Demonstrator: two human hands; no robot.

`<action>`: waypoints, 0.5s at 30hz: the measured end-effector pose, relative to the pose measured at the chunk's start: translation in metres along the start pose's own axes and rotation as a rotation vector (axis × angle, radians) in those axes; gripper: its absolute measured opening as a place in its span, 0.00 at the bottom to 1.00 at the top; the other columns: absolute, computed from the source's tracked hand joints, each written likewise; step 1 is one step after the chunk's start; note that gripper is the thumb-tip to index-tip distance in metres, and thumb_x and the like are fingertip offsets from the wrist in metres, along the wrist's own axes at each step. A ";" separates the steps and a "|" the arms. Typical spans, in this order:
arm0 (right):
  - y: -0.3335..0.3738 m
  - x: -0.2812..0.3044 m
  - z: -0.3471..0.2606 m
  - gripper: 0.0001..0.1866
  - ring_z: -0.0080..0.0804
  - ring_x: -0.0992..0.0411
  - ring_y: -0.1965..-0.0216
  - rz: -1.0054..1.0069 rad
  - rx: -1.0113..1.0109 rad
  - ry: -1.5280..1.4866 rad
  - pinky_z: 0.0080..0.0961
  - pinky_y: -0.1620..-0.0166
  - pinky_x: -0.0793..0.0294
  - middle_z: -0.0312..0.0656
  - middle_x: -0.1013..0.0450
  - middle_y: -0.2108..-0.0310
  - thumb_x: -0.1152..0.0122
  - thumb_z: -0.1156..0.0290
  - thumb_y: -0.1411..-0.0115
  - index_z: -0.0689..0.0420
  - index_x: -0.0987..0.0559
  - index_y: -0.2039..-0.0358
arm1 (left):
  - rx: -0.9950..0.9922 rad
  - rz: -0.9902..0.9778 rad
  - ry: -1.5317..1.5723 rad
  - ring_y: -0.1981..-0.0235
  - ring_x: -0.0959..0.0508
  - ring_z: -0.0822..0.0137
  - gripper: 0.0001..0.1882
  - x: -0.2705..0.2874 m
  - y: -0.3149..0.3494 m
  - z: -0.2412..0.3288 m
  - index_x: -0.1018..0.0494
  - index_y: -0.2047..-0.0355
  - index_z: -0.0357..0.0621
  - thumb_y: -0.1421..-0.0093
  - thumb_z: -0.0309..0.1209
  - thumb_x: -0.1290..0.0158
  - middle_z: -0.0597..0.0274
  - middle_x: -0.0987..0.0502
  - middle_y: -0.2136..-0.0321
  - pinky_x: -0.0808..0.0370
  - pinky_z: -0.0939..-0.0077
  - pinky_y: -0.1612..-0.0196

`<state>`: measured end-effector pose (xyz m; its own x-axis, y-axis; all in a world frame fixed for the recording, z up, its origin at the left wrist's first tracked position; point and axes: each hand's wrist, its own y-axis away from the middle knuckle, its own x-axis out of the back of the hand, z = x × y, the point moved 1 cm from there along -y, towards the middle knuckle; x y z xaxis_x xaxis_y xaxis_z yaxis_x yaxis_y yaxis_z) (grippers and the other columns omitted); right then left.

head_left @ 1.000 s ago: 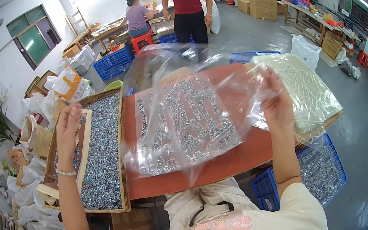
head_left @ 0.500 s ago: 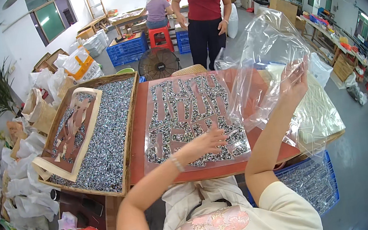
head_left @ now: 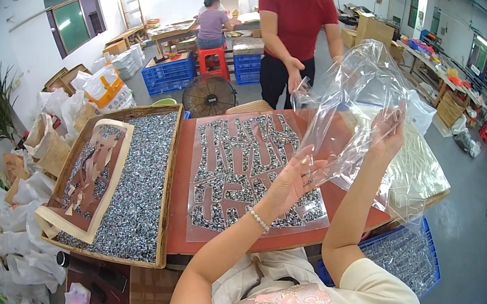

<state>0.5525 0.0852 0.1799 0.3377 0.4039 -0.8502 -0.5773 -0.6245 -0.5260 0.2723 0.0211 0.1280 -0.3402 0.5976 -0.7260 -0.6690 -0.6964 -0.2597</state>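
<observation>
Widest was the red counter [head_left: 353, 214]; at its left, a shallow wooden tray [head_left: 171, 188] held glittering grey chips [head_left: 139, 167], a pale-bordered cut-out sheet [head_left: 111, 187] lying over them. Clear film [head_left: 351, 117] hung crumpled above the counter's right side, while a speckled patterned sheet [head_left: 240, 174] lay flat mid-counter. Below the right edge, a blue crate [head_left: 431, 243] contained speckled pieces. The right hand [head_left: 387, 133] gripped the film; the left hand [head_left: 289, 186] curved its fingers near the film, whether pinching it I could not tell. A pale mark on the black fan [head_left: 209, 97] was too small to read.
</observation>
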 end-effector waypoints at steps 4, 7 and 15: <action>0.013 -0.016 0.012 0.13 0.28 0.26 0.66 0.279 -0.006 -0.039 0.30 0.58 0.25 0.37 0.22 0.64 0.46 0.73 0.36 0.59 0.21 0.52 | -0.018 0.078 0.007 0.48 0.25 0.64 0.30 0.003 0.004 0.003 0.45 0.36 0.50 0.35 0.39 0.48 0.58 0.26 0.51 0.26 0.64 0.44; 0.022 -0.021 0.011 0.15 0.26 0.26 0.66 0.338 0.047 0.048 0.29 0.59 0.25 0.38 0.23 0.63 0.46 0.73 0.36 0.61 0.23 0.50 | 0.032 0.199 0.051 0.55 0.22 0.70 0.22 0.005 0.003 0.002 0.35 0.44 0.46 0.36 0.34 0.44 0.65 0.24 0.58 0.24 0.76 0.52; 0.055 -0.017 0.000 0.15 0.22 0.25 0.63 0.447 0.182 0.208 0.19 0.61 0.25 0.42 0.24 0.52 0.47 0.72 0.35 0.61 0.25 0.48 | 0.223 0.395 0.047 0.70 0.23 0.76 0.10 0.052 0.012 -0.034 0.25 0.58 0.46 0.36 0.37 0.45 0.69 0.22 0.69 0.25 0.84 0.69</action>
<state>0.5156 0.0442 0.1654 0.1587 -0.0285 -0.9869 -0.8123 -0.5720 -0.1141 0.2687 0.0303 0.0654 -0.5711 0.2812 -0.7712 -0.6217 -0.7616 0.1828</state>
